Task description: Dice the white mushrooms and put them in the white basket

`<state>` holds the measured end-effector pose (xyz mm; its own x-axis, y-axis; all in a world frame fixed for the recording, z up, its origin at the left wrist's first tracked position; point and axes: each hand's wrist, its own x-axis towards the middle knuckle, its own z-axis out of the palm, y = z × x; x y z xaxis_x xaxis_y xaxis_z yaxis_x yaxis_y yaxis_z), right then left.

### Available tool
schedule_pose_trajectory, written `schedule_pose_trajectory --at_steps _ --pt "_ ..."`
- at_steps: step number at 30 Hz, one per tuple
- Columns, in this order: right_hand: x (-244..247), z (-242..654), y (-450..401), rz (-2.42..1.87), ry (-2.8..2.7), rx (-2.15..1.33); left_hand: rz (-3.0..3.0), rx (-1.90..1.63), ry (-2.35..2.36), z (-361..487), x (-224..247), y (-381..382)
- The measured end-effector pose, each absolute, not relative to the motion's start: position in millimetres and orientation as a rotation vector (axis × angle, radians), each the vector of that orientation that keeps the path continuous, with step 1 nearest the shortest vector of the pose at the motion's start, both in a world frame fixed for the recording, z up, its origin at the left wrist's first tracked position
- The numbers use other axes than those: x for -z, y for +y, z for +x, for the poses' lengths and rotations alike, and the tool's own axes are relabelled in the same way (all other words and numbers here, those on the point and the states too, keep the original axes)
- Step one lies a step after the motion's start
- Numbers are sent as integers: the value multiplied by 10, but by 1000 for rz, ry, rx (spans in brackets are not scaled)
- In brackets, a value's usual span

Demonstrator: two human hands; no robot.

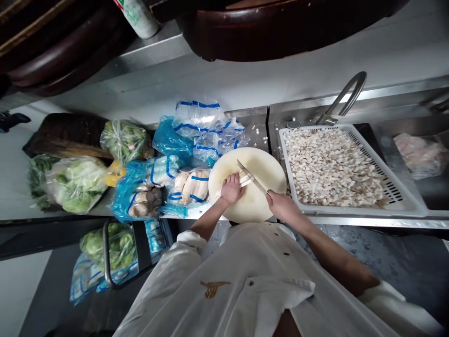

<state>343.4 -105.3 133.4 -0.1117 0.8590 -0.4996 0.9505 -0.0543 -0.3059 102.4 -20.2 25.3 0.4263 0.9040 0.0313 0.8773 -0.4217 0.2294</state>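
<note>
On a round, pale cutting board, my left hand presses down on pale sliced mushroom pieces, its fingers bent and close together. My right hand is wrapped round the handle of a knife. The blade points up and to the left, with its edge beside the pieces at my left fingertips. Just left of the board lies a clear, blue-striped bag of whole pale mushrooms. A white perforated tray to the right holds a wide heap of chopped pale pieces.
Behind the tray rises a curved faucet. Bagged greens, a bag of brown-capped mushrooms and crumpled plastic bags crowd the left counter. At far right, a sink holds a plastic bag. Dark round objects hang over the counter's back.
</note>
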Motion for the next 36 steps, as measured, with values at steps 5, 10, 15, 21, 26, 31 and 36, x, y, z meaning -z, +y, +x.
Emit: schedule_pose_trajectory --at_steps 5,10,15,21,26,31,36 --pt "-1270 3291 -923 1962 1972 895 2498 -208 1509 951 -281 -185" --pt "-1314 3297 -1013 2011 2008 840 2486 -202 1474 828 -297 -188" --pt "-1289 3175 -1001 2002 1893 923 2503 -218 1486 783 -280 -190" --pt "-1369 3162 -1057 2061 1944 838 2506 -233 1458 658 -258 -214" --pt "-1299 3049 -984 1988 1885 908 2481 -263 1459 622 -239 -231" --pt "-1363 3084 -996 2038 1935 862 2472 -320 1417 523 -242 -288" --pt "-1314 2992 -1051 1990 1909 921 2486 -279 1452 526 -242 -312"
